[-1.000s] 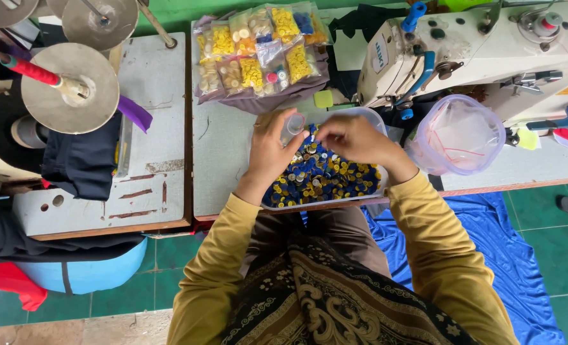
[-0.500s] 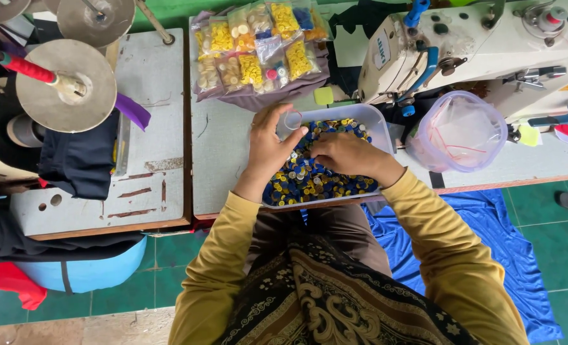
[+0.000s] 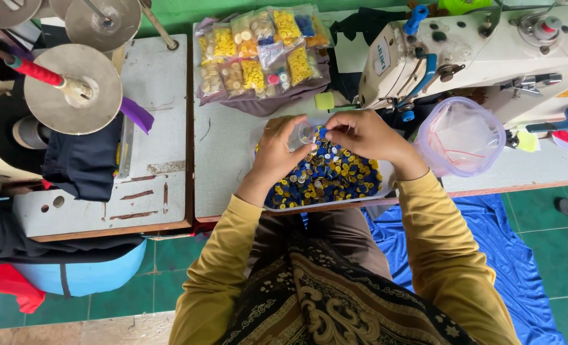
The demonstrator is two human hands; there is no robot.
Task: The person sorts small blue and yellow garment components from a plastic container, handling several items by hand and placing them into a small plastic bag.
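A white tray [image 3: 386, 182] heaped with blue and yellow buttons [image 3: 329, 179] lies on the grey table in front of me. My left hand [image 3: 281, 150] holds a small clear bag [image 3: 306, 133] over the tray's far edge. My right hand [image 3: 367, 134] meets it from the right, fingertips pinched together at the bag's mouth. Whatever the fingers pinch is too small to make out. Both yellow sleeves reach over my patterned lap.
Clear packets of sorted buttons [image 3: 258, 51] lie at the table's back. A white sewing machine [image 3: 475, 51] stands at the right, a clear plastic bag [image 3: 460, 134] beside it. Metal discs [image 3: 73, 89] and dark cloth [image 3: 83, 160] sit left; blue cloth [image 3: 488, 255] covers the floor.
My right hand has come up out of the buttons and moved left to the clear bag. My left hand has held the bag near the tray's far edge.
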